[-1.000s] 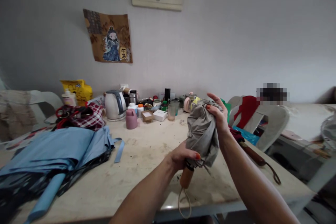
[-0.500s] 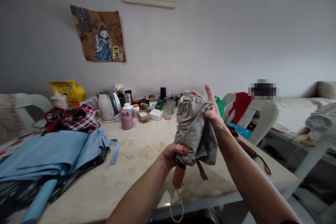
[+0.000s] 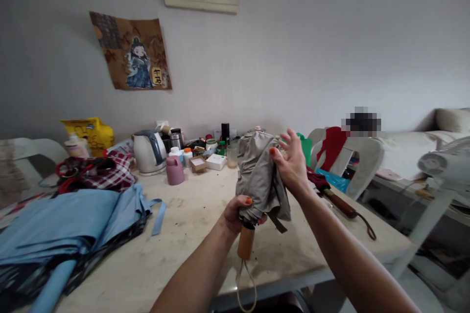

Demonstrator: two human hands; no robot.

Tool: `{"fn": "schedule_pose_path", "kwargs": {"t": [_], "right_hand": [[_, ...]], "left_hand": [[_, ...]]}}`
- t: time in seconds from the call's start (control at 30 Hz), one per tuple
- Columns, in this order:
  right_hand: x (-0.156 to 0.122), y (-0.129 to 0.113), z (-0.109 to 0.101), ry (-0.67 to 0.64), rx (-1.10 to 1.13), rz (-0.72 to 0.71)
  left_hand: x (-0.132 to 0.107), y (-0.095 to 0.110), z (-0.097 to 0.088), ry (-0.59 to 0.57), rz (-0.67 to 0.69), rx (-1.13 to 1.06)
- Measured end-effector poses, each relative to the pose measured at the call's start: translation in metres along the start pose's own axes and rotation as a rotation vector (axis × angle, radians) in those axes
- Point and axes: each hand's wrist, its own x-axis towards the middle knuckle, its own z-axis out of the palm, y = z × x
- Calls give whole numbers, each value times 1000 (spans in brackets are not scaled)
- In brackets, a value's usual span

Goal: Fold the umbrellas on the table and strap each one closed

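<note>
I hold a folded grey umbrella (image 3: 257, 176) upright above the table (image 3: 191, 234). My left hand (image 3: 237, 212) grips it at the bottom of the canopy, just above its wooden handle (image 3: 245, 243), from which a cord loop hangs. My right hand (image 3: 292, 164) presses on the right side of the grey fabric with the thumb on the cloth and the fingers spread. A grey closing strap (image 3: 276, 222) dangles below the canopy.
A blue folded umbrella (image 3: 62, 225) lies at the left. A plaid one (image 3: 106, 171) is behind it. A dark red umbrella with a brown handle (image 3: 340, 203) lies at the right. A kettle (image 3: 147, 152), a pink cup (image 3: 174, 170), jars and boxes line the back. A fan (image 3: 446, 166) stands at the right.
The view has swung right. My right hand slid from the top of the grey canopy down its side and spread its fingers. The left hand kept its grip.
</note>
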Motion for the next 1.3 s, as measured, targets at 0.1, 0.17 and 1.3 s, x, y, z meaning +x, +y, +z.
{"fn": "schedule_pose_path", "kwargs": {"t": [0.1,0.17,1.3], "right_hand": [[-38,-20,-5,164,-322,-402],[-63,-27,-6,-30,-408,-586],[-86,-31,-7,-317,-165,109]], "left_hand": [[-1,11,1,38,88,-3],[-3,16,-2,42,110,23],[-5,14,-24,-33,243,88]]}}
